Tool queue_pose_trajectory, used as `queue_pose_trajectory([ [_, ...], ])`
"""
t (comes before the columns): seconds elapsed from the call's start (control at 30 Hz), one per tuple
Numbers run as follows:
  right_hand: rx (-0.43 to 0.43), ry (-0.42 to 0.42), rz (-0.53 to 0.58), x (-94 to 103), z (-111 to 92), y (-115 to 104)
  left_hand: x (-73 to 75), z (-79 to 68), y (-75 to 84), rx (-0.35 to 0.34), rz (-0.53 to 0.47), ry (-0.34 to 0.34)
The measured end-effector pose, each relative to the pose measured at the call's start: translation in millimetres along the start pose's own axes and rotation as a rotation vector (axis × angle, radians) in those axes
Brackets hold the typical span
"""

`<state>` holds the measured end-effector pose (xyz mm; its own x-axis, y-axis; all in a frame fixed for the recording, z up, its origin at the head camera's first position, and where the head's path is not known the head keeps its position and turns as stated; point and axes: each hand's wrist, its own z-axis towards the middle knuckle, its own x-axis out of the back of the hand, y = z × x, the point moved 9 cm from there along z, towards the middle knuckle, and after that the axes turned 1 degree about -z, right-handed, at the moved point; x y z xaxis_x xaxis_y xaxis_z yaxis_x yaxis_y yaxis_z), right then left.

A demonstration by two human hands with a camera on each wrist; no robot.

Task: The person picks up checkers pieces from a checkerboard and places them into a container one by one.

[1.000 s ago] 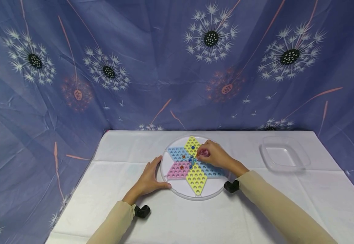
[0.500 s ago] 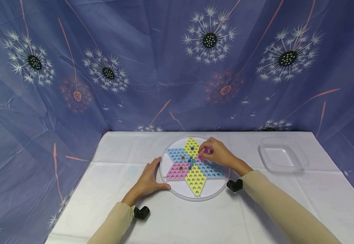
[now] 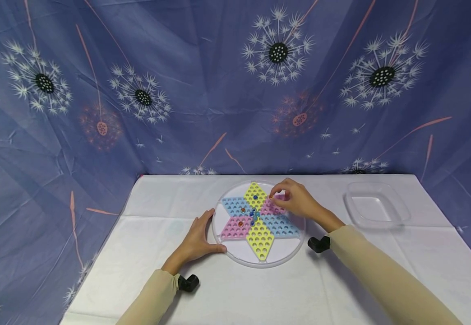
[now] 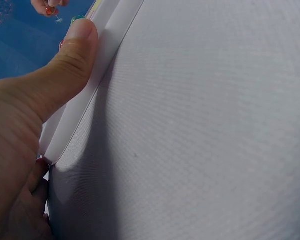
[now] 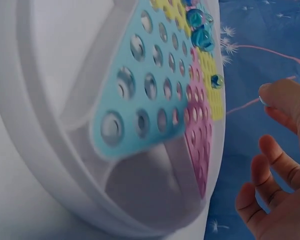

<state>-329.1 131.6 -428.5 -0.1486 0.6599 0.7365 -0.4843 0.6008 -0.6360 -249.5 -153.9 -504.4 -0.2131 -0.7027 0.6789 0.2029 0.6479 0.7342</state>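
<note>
A round white Chinese checkers board point(image 3: 235, 250) with a star of yellow, blue and pink hole panels lies on the table. My left hand point(image 3: 196, 237) rests at its left rim, fingers along the edge, thumb on the rim in the left wrist view. Over the pink panel at the back right, my right hand point(image 3: 294, 198) pinches an orange-red marble point(image 4: 50, 10) between thumb and forefinger. Blue and teal marbles point(image 5: 202, 39) cluster near the star's middle. Two reddish marbles point(image 3: 241, 224) sit on the left panels, and a dark blue marble point(image 3: 255, 197) is on the back yellow one.
A clear plastic container point(image 3: 375, 221) stands on the white-covered table point(image 3: 260, 298) to the right of the board. Behind the table hangs a blue curtain point(image 3: 203, 90) printed with dandelions.
My right hand has drawn back and to the right from near the star's middle, still pinching the marble. More of the pink panel shows. My left hand has stayed at the rim.
</note>
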Motion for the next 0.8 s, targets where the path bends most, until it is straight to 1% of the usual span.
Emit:
queue_pose_trajectory([
  [0.2, 0.034, 0.042, -0.006, 19.4, -3.8, 1.2, -0.2, 0.1, -0.1, 0.003, -0.002, -0.001],
  [0.43, -0.018, 0.065, -0.044, 46.0, -10.4, 12.6, 2.0, 0.2, 1.1, 0.003, 0.003, 0.006],
  [0.53, -0.023, 0.088, -0.072, 55.8, -14.5, 17.9, 1.6, -0.3, 0.6, 0.005, 0.008, 0.003],
  [0.8, -0.044, 0.127, -0.097, 79.0, -28.3, 32.0, -0.3, -0.4, -0.1, 0.001, 0.013, 0.001],
])
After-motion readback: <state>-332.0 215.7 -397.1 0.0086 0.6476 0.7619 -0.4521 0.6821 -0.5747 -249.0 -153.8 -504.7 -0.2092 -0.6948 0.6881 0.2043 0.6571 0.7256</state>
